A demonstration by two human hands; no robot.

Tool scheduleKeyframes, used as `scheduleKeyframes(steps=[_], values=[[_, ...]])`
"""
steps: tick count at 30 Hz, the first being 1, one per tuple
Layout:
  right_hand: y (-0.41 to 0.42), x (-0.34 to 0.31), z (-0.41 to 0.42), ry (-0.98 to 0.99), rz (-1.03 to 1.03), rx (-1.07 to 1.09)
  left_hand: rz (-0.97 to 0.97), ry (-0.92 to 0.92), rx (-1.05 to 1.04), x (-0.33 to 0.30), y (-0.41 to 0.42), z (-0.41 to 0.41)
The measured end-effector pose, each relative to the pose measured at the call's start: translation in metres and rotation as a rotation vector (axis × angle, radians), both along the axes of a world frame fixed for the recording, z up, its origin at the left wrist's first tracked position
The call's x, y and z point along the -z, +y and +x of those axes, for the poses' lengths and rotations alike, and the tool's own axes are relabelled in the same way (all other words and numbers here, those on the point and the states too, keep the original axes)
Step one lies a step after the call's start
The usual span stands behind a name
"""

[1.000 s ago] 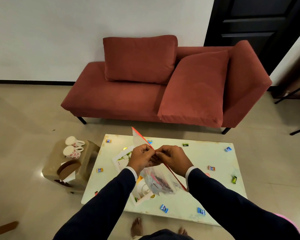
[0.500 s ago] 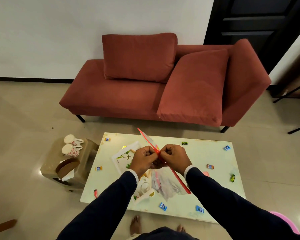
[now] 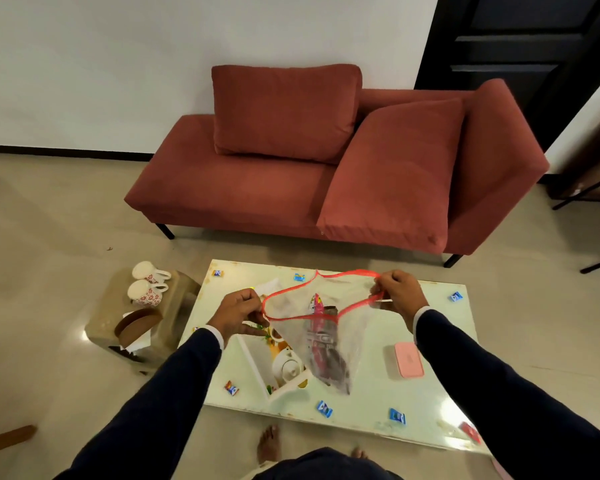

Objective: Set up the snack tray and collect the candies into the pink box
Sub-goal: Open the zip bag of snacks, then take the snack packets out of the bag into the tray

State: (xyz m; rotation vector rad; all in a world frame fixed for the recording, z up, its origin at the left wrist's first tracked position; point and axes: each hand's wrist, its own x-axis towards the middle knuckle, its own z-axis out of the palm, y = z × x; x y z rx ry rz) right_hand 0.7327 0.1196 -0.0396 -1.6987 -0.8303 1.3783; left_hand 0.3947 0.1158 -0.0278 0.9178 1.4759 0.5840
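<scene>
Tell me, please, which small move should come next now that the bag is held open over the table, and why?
Probably reach the right hand into the clear bag, while the left hand holds its red rim. The mouth is pulled wide, snack packets show inside, and the tray lies just beneath.

Quick count: seven wrapped candies seen scattered on table, e.g. blue one (image 3: pixel 324 408). One pink box (image 3: pixel 408 364), one clear zip bag (image 3: pixel 326 327), one white tray (image 3: pixel 257 358). Two floral mugs (image 3: pixel 146 292) counted on side stool (image 3: pixel 174 306). Two cushions (image 3: pixel 284 109) on sofa (image 3: pixel 229 188).
</scene>
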Motion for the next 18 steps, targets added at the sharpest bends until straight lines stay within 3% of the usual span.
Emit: scheduleKeyframes(steps=[7, 12, 15, 18], values=[[-0.007, -0.006, -0.024, 0.067, -0.010, -0.183, -0.035, 0.055, -0.073, 0.016, -0.002, 0.007], [-0.006, -0.018, -0.037, 0.020, 0.001, -0.312, -0.093, 0.195, 0.107, 0.019, 0.000, 0.055], [-0.004, -0.025, -0.023, 0.076, 0.071, -0.284, -0.020, 0.390, 0.210, 0.024, -0.002, 0.067], [0.005, -0.025, 0.003, -0.054, 0.150, -0.158, -0.003, 0.327, 0.028, 0.019, -0.001, 0.067]])
